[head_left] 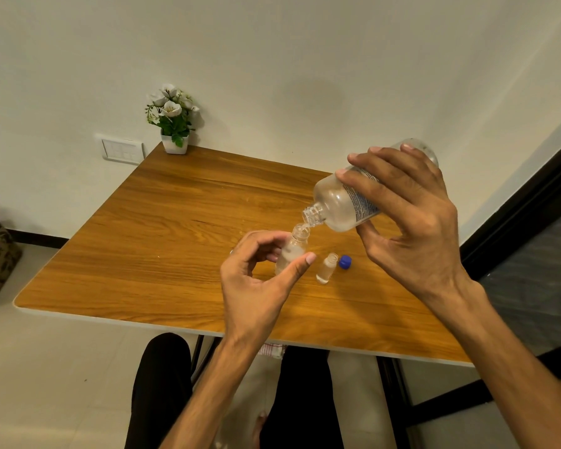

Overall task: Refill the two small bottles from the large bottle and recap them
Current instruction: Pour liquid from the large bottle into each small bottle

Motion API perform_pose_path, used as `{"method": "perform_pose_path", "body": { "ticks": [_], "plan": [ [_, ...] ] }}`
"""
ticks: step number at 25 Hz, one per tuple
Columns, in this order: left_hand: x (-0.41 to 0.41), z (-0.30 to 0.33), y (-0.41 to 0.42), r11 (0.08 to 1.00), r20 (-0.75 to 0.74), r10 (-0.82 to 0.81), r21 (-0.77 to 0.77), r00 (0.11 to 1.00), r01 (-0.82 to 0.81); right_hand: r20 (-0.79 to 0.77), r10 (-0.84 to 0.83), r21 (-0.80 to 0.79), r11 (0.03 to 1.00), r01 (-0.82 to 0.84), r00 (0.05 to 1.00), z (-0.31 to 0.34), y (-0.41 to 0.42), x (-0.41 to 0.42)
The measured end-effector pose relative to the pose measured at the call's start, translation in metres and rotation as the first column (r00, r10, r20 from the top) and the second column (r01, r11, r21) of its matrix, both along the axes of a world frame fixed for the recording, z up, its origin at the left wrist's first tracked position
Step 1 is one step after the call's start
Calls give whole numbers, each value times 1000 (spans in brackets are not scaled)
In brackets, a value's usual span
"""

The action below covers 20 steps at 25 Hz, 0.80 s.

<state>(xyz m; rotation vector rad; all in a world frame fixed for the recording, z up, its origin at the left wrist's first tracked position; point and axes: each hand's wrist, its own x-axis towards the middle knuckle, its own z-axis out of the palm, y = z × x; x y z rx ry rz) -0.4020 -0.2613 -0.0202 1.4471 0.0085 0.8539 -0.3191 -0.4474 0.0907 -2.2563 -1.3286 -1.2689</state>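
Pour in progress, first small bottle. Left hand (256, 280) wraps its thumb and fingers round the small bottle (290, 252), keeping it upright on the counter (143, 254). Its neck is uncapped and sits directly under the large bottle's mouth, the two nearly touching. Fill level is hard to read through the clear plastic; looks partly filled at best.

Just right of it stands the second small bottle (326, 268), also uncapped, upright, untouched, with only a little liquid at the bottom. A blue cap (345, 262) lies on the counter just beside that one. I see only this one cap; a second may be hidden by a hand.

Above and behind, right hand (412, 215) grips the large bottle (347, 202) round its body, tilted steeply, mouth down-left.

Far corner: potted plant (174, 119), not involved.

Status estimate: nothing finished yet. Left to do: complete this fill, fill the second bottle, cap both.
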Motion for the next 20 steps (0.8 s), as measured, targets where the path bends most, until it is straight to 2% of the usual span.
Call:
{"method": "perform_pose_path", "body": {
  "ticks": [20],
  "plan": [
    [-2, 1, 2, 1000, -6, -10, 15, 1000, 10, 16, 7, -27, 1000, -6, 1000, 2, 1, 0]
  ]
}}
